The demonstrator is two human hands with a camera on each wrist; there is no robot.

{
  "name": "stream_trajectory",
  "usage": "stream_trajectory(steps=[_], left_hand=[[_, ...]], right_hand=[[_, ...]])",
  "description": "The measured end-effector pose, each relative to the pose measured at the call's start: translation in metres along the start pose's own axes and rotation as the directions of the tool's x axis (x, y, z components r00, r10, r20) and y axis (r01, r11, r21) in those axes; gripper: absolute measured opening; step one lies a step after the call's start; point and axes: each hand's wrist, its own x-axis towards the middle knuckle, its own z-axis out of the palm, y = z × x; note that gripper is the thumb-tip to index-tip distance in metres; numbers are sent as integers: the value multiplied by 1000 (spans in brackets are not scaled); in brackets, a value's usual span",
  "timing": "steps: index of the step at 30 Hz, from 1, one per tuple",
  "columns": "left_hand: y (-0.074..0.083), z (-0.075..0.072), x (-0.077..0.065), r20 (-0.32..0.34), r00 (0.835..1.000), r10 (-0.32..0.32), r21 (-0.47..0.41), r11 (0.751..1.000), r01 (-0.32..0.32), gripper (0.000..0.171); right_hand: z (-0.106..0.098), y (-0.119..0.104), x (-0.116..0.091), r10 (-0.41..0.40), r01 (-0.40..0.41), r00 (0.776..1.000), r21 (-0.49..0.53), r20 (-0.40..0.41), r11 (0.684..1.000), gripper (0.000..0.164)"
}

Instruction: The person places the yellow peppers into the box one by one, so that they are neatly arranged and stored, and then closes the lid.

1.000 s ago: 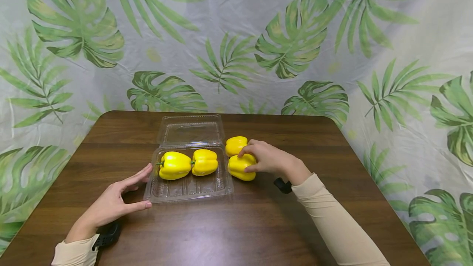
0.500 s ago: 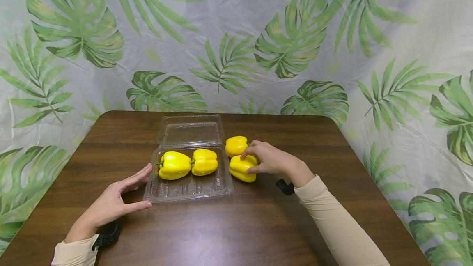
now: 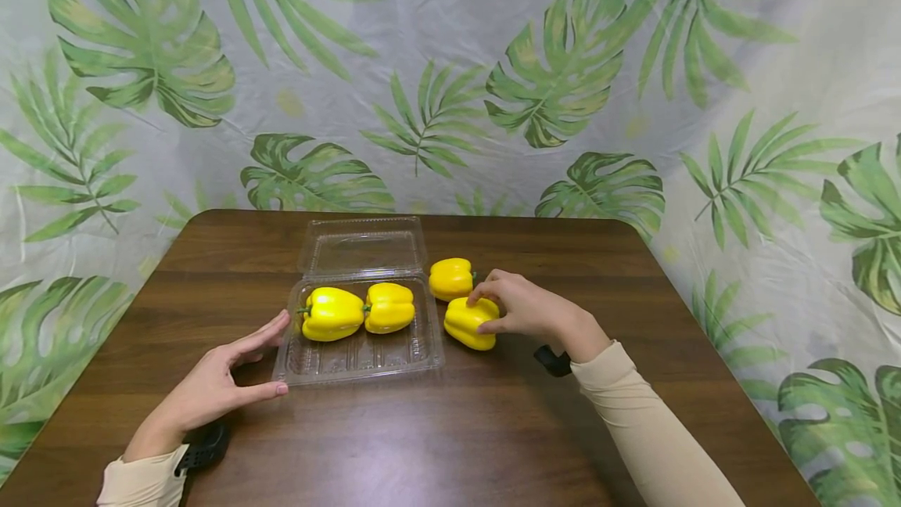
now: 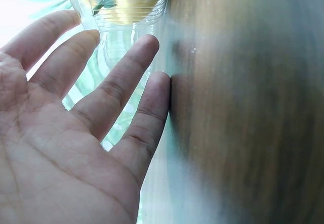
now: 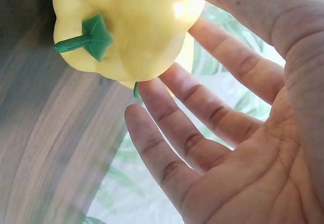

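Pinches with the right hand (image 3: 531,307) the nearer loose pepper (image 3: 464,324), just outside the clear container (image 3: 352,362) at three o'clock, now slid toward four, likely gaining lifting room, and spreads the left hand (image 3: 213,384) at nine.

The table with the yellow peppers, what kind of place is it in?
Maybe a little indoor corner set up for filming, though I can't be sure. A leafy cloth hangs like a backdrop behind the wooden table, and the left hand has a black gadget at its wrist.
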Motion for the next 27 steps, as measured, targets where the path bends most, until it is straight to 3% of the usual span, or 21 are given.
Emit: stream_trajectory(steps=[27], left_hand=[[-3, 1, 0, -6, 1000, 16, -6, 1000, -16, 92]], right_hand=[[3, 10, -18, 29, -28, 999, 38, -27, 999, 53]])
